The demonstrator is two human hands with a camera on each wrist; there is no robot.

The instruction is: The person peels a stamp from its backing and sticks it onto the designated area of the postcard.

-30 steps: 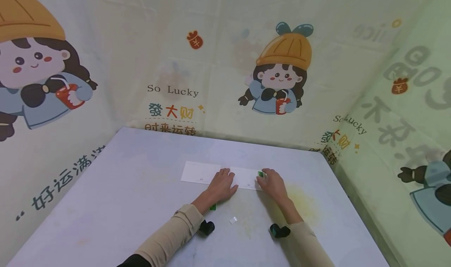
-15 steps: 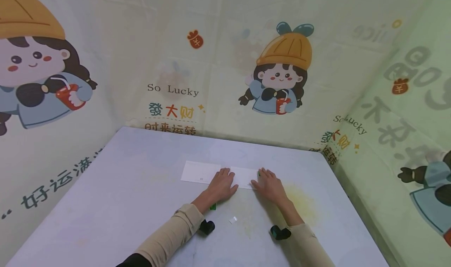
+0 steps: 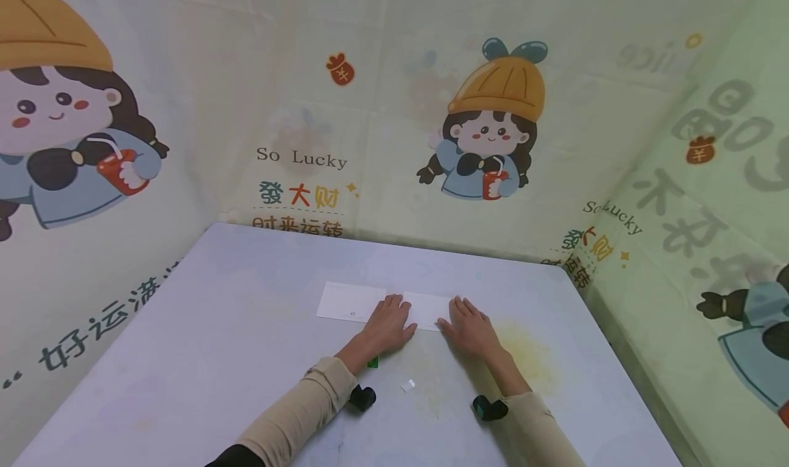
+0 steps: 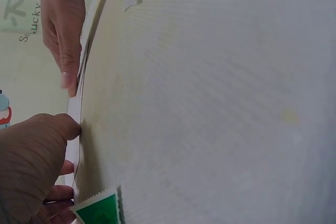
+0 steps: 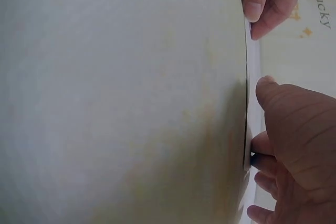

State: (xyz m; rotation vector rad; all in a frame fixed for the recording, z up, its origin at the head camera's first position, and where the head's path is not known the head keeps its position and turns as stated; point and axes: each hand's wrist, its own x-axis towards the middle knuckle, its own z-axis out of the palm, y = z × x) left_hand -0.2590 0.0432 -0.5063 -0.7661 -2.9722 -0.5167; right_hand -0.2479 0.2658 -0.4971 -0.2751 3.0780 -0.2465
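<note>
Two white envelopes lie end to end on the table in the head view, the left envelope partly bare and the right envelope between the hands. My left hand rests across the place where they meet, fingers extended. My right hand presses flat on the right end of the right envelope, its fingers covering the corner. Whatever lies beneath those fingers is hidden. Below the left wrist a green postage stamp with a toothed white edge lies on the table, mostly covered by the arm in the head view.
A small white scrap lies on the white table between the forearms. Black wrist cameras sit on both wrists. Printed cloth hangs around the back and sides of the table.
My right hand has shifted slightly left and flattened over the envelope's corner, covering the green stamp that showed there a second ago. My left hand has stayed in place.
</note>
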